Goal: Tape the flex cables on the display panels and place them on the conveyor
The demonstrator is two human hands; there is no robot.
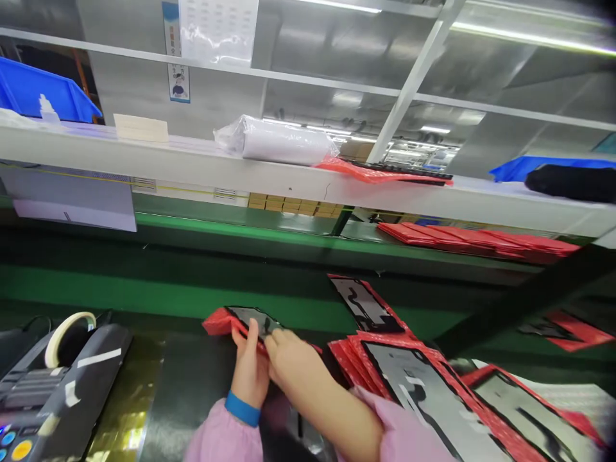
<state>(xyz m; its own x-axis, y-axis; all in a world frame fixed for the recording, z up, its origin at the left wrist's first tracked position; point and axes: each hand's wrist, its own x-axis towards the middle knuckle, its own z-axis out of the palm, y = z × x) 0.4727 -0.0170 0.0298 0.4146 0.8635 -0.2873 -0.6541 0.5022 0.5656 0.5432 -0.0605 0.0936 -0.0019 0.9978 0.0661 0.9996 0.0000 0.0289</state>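
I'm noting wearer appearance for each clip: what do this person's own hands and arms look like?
The left hand and right hand are ungloved. The left sleeve and right sleeve are pinkish-lilac. A blue band circles the left wrist; none shows on the right.

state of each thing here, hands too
Held panel: grey face showing, red wrap at one end
Left hand: closed on held panel
Right hand: bent over held panel, grip hidden
Piled panel: grey side up
Tape roll: on edge
White roll: plastic-wrapped, on its side
Bottle: upright
Overhead light: lit
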